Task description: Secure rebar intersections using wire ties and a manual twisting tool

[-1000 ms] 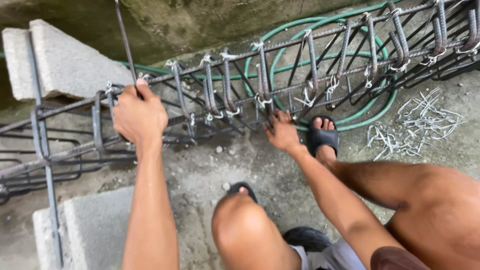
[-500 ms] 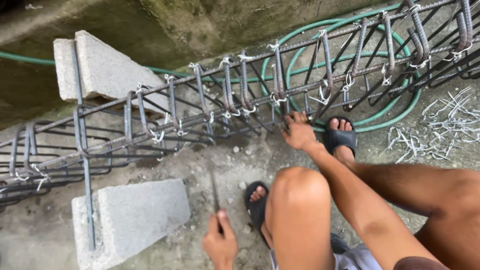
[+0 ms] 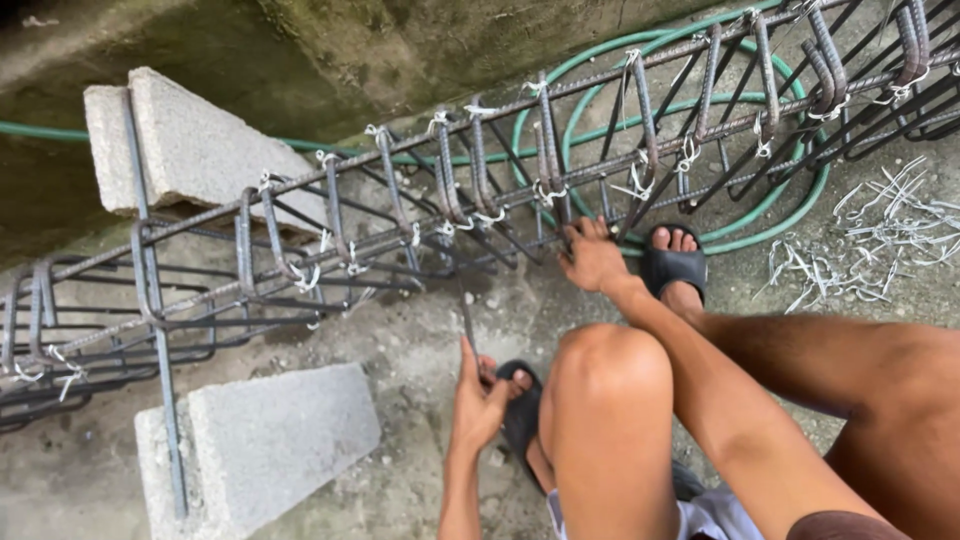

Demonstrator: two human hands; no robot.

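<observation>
A long rebar cage (image 3: 400,235) of rusty bars and stirrups tied with white wire lies across two concrete blocks. My right hand (image 3: 592,258) grips a lower bar of the cage next to my right foot in a black sandal (image 3: 675,265). My left hand (image 3: 478,395) is low beside my left knee (image 3: 610,365), closed around a thin metal rod (image 3: 467,315) that points up toward the cage. My left foot in a sandal (image 3: 520,405) sits just behind that hand.
A far concrete block (image 3: 185,145) and a near one (image 3: 270,435) carry the cage, with a thin upright bar (image 3: 150,290) across both. A green hose (image 3: 770,225) coils under the cage at the right. Cut tie wires (image 3: 870,235) litter the concrete floor.
My left hand left the top of the cage, dropped beside my knee and now holds the thin rod, tip raised toward the cage. My right hand stays on the lower bar.
</observation>
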